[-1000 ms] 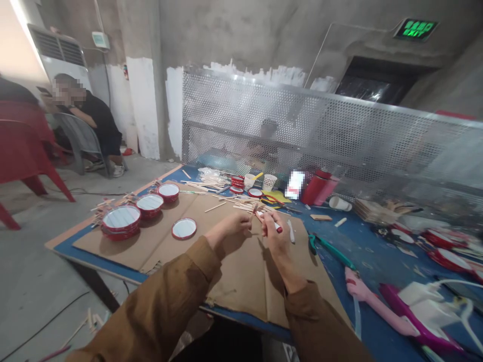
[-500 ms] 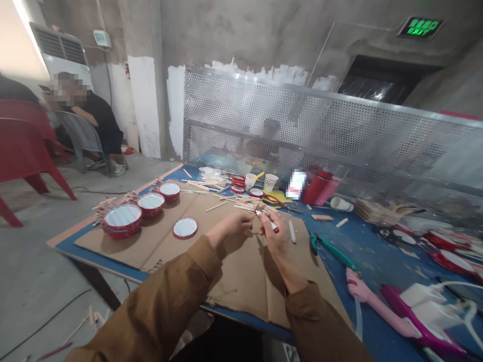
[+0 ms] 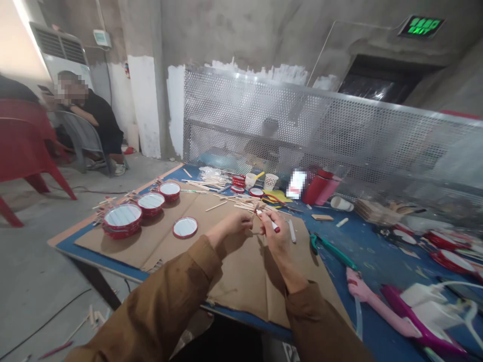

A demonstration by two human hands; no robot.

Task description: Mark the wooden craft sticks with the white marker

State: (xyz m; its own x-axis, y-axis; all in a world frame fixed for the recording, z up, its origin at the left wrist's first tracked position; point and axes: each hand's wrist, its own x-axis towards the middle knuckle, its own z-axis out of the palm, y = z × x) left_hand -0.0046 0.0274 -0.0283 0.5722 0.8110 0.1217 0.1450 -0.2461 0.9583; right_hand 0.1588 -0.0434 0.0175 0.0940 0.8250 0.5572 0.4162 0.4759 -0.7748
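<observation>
Over the cardboard (image 3: 241, 296), the red-and-white marker (image 3: 276, 230) is pinched in the right hand (image 3: 278, 241), angled towards a small stick (image 3: 256, 206) gripped by the left hand (image 3: 234, 229), probably for steadiness; loose sticks (image 3: 243, 206) lie at the cardboard's far edge, seemingly for easy reach.

A rough grey concrete wall (image 3: 241, 35) with patchy white paint stands behind a perforated silver metal panel (image 3: 320, 125). A green lit exit sign (image 3: 420, 27) hangs above a dark doorway (image 3: 373, 78).
</observation>
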